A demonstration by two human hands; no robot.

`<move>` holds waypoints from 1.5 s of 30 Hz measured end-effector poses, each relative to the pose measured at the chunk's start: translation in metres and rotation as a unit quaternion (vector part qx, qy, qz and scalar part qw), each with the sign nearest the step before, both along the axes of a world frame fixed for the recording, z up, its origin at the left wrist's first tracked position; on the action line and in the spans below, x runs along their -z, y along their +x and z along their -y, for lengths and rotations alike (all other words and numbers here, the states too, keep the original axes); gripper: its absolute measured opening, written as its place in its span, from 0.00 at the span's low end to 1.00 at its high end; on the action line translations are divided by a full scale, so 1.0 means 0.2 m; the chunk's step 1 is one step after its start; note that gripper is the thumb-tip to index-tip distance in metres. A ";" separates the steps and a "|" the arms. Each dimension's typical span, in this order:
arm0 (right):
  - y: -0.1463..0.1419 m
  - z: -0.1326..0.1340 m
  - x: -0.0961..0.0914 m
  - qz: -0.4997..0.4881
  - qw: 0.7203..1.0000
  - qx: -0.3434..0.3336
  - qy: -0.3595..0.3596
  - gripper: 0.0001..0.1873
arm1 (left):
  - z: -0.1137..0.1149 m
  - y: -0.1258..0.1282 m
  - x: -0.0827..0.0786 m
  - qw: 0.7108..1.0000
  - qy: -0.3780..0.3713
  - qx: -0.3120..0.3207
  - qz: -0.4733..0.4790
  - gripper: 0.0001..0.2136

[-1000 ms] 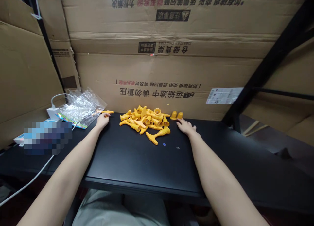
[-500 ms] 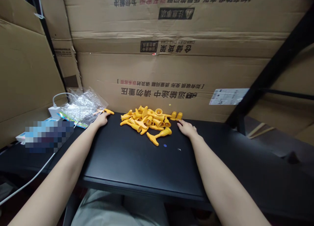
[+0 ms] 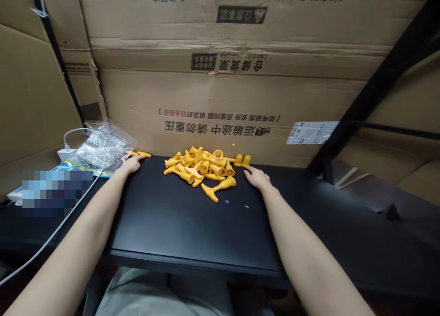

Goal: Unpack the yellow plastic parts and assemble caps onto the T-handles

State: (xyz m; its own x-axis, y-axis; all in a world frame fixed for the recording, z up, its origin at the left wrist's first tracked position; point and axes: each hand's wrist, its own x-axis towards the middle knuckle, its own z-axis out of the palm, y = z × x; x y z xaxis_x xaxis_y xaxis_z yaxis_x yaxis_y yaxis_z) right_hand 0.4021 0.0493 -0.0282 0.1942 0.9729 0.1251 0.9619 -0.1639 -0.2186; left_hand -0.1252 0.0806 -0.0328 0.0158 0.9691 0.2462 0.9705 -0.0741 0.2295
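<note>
Beside a crumpled clear plastic bag [image 3: 103,144], my left hand [image 3: 130,165] lies on the black table with its index finger stretched out. Just behind its fingers is a yellow plastic T-shaped piece [image 3: 144,154], which the fingertip seems to touch; a second one is partly hidden. A pile of yellow plastic pieces [image 3: 202,166], with T-shaped ends and ribbed cups, lies between my hands. One such piece [image 3: 220,186] sits at the pile's front. My right hand [image 3: 257,177] rests open, palm down, fingers pointing at two small upright yellow cups [image 3: 242,160], and holds nothing.
A cardboard wall [image 3: 220,91] closes off the back of the black table [image 3: 192,229]. On the left are a white charger [image 3: 65,155], a white cable [image 3: 58,231] and a blurred item [image 3: 57,192]. A blue dot [image 3: 227,201] lies before the pile. Dark metal posts [image 3: 364,96] stand right.
The whole view has shifted slightly, so everything appears further left. My left index finger is stretched out more along the yellow piece. My right hand and the pile look unchanged.
</note>
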 end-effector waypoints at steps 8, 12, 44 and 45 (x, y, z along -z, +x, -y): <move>0.00 0.00 0.00 0.001 1.000 0.001 0.001 0.26 | -0.01 0.01 -0.02 0.999 0.028 -0.020 0.016 0.24; 0.01 0.00 0.01 0.001 1.000 0.001 0.006 0.25 | -0.01 0.06 -0.03 0.995 0.046 -0.087 -0.027 0.21; 0.01 0.00 0.02 0.002 1.000 0.014 0.015 0.25 | 0.20 -0.06 -0.16 0.982 0.110 -0.089 -0.125 0.21; 0.01 0.00 0.02 0.002 1.000 0.015 0.014 0.25 | 0.22 -0.05 -0.15 0.978 0.132 -0.115 -0.111 0.23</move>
State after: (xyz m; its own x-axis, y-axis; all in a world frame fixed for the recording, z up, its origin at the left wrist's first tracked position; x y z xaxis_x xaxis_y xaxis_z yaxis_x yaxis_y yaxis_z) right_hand 0.4044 0.0502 -0.0316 0.2227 0.9628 0.1533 0.9577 -0.1867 -0.2189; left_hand -0.1356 0.0371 -0.0021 -0.1134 0.8562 0.5040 0.9922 0.1235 0.0134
